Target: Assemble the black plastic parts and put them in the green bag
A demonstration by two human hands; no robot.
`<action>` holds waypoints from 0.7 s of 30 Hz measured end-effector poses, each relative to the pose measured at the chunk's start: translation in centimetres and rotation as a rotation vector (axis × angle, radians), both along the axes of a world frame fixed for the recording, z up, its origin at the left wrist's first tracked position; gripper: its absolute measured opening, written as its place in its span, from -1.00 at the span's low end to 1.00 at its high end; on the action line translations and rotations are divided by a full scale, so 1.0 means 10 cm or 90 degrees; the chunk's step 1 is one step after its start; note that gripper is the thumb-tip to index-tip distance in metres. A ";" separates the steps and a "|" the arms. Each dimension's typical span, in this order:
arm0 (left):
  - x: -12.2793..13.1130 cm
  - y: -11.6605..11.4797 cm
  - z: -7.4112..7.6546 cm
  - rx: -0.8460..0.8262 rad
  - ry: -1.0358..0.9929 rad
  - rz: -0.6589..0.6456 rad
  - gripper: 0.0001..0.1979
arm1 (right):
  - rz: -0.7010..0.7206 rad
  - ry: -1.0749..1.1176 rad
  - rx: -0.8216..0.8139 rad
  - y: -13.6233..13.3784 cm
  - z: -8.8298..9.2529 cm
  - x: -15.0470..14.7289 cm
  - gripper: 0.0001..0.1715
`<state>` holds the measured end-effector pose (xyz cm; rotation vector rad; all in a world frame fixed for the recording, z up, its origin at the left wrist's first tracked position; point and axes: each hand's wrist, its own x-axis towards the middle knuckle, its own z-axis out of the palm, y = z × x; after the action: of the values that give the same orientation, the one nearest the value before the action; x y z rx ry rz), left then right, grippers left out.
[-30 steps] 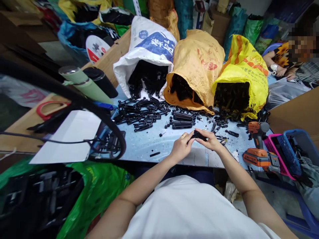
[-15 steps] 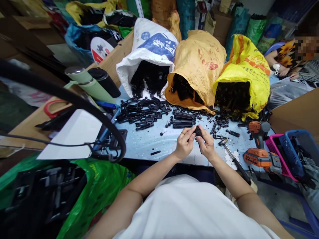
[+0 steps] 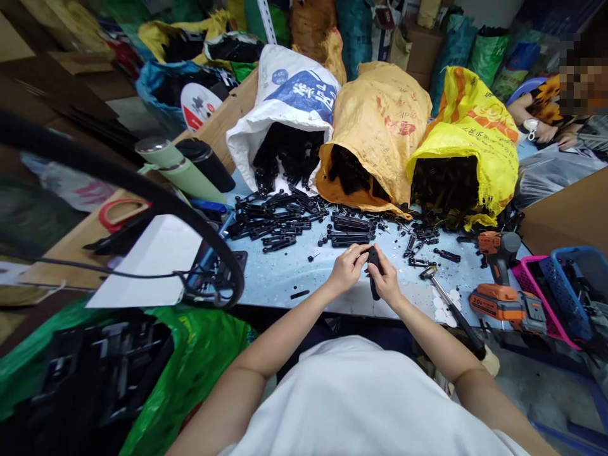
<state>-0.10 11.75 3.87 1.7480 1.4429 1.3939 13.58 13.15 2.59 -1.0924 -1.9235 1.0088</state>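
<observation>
Between my two hands, over the front of the blue table [image 3: 270, 278], is a slim black plastic part [image 3: 373, 272]. My left hand [image 3: 349, 269] pinches its upper end with fingers closed. My right hand [image 3: 386, 277] grips its right side, and the lower end sticks out below the fingers. Just beyond my hands lie long black parts [image 3: 351, 239] in a small stack. A loose pile of black link-like parts [image 3: 273, 215] spreads to the left. Smaller black pieces [image 3: 420, 240] and tiny pins lie scattered to the right.
A white sack [image 3: 289, 95], an orange sack [image 3: 380, 120] and a yellow sack [image 3: 468, 139] open toward me, holding black parts. On the right are a hammer [image 3: 451, 307], a cordless drill [image 3: 498, 285] and a blue basket [image 3: 567, 285]. A black cable [image 3: 190, 215] arches at left; a person's hand [image 3: 546, 133] shows far right.
My hands have shifted slightly left and lower. The black part has turned, so more of its length now shows below my fingers. The camera view has shifted a little.
</observation>
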 end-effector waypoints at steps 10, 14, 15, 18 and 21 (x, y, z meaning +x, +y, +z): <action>0.05 -0.47 -0.73 -0.293 0.018 0.212 -0.54 | -0.187 -0.467 0.073 1.39 0.23 0.67 -0.49; 0.02 -0.48 -0.51 -0.223 0.361 0.051 -0.48 | -0.351 -0.433 -0.039 1.82 0.31 0.74 -0.55; 0.02 -0.44 -0.45 -0.210 0.426 -0.039 -0.50 | -0.378 -0.389 -0.081 1.87 0.30 0.73 -0.59; 0.02 -0.30 -0.33 -0.201 0.557 -0.242 -0.60 | -0.414 -0.273 -0.163 1.98 0.30 0.73 -0.67; 0.01 -0.22 -0.30 -0.220 0.613 -0.257 -0.68 | -0.391 -0.154 -0.219 1.98 0.32 0.81 -0.64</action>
<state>0.03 9.58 0.91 2.3906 1.4792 0.0275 21.69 32.91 5.79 -1.9264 -1.4479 0.8914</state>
